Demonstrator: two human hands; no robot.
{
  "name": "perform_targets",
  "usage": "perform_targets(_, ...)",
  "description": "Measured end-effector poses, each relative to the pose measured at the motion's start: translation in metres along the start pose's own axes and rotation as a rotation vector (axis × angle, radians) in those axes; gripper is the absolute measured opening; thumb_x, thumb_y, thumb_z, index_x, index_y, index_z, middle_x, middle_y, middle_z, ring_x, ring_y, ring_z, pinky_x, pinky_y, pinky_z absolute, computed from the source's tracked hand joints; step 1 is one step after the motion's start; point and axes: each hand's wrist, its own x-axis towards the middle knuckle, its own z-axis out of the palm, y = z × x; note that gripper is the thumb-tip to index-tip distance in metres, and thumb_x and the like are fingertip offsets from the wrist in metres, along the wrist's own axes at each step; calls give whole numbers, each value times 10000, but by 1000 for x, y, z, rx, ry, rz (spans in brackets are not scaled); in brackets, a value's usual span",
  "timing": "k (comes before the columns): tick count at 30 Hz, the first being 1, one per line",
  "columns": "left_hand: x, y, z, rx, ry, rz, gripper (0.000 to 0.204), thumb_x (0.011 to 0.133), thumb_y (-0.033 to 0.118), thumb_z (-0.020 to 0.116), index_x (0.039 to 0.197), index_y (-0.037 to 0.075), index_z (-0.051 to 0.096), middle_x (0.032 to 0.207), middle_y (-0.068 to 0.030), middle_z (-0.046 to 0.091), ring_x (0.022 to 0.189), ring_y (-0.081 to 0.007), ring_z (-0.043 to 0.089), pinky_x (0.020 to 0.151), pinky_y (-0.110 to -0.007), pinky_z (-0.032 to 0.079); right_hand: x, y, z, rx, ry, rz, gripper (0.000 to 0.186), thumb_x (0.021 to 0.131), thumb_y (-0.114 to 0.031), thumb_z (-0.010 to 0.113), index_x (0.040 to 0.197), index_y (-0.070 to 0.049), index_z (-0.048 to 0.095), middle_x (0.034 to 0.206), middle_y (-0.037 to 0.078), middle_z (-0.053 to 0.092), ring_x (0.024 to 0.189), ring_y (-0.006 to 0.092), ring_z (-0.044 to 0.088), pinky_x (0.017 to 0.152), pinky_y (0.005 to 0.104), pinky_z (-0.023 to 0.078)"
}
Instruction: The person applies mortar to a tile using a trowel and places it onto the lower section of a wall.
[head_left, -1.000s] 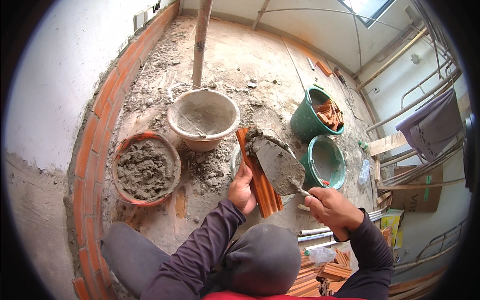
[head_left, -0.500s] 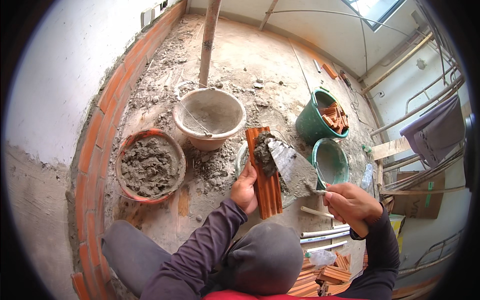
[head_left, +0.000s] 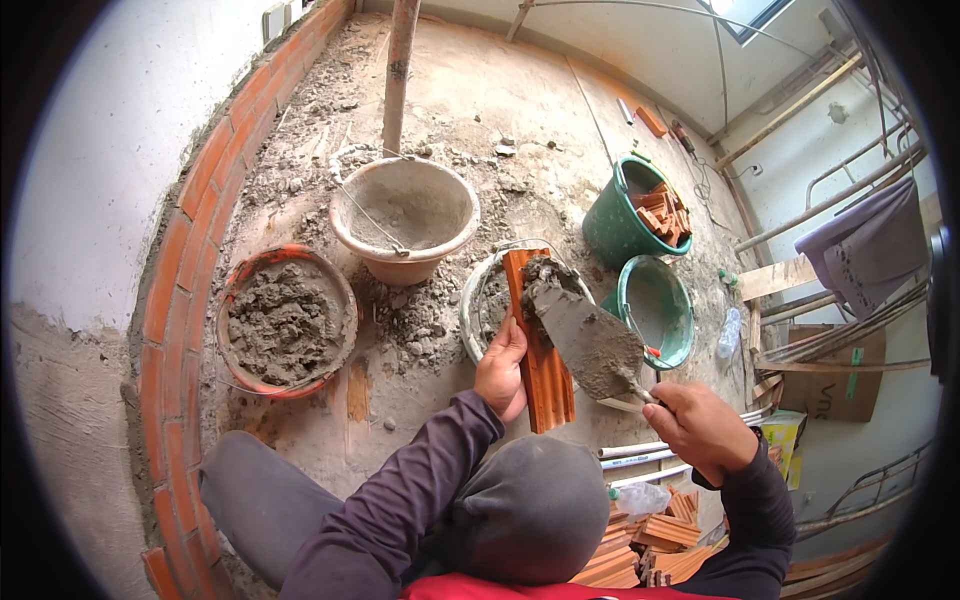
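Observation:
My left hand (head_left: 503, 374) grips an orange ribbed brick (head_left: 543, 372) by its left edge, held up at a tilt in front of my knee. In my right hand (head_left: 704, 428) is a trowel (head_left: 592, 342), its broad blade smeared with grey mortar. The blade's tip lies against the upper part of the brick, where a lump of mortar (head_left: 546, 268) sits. Behind the brick stands a mortar-coated bucket (head_left: 470, 318), partly hidden, with mortar inside.
An orange-rimmed tub of mortar (head_left: 352, 330) stands at left, a pale bucket (head_left: 468, 222) beyond it. Two green buckets stand at right, one holding brick pieces (head_left: 662, 212). Cut bricks (head_left: 668, 535) and white pipes (head_left: 640, 462) lie near my right knee. A low brick course (head_left: 182, 270) runs along the left wall.
The trowel blade has turned and now shows more mortar on its face. The brick has shifted slightly right, and my view has moved a little, uncovering more of the bucket behind.

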Motion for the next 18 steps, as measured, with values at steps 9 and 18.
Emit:
perform_targets(9,5,18,-14,18,-116,56,450,1080,265,301,1508,126,328,1427,-56,494,1286,-212,491,1120,-401,385,-7,16,4,376,-88,168,277,948,-204,575,784,19,552,572,139,515,527,258,522,531,395,418)
perform_targets(18,13,80,-21,49,-91,240,479,1060,314,331,1503,132,333,1420,-81,506,1256,-242,522,1096,-438,418,22,67,7,114,105,31,218,918,-181,619,815,7,582,647,119,604,606,240,623,588,382,488)
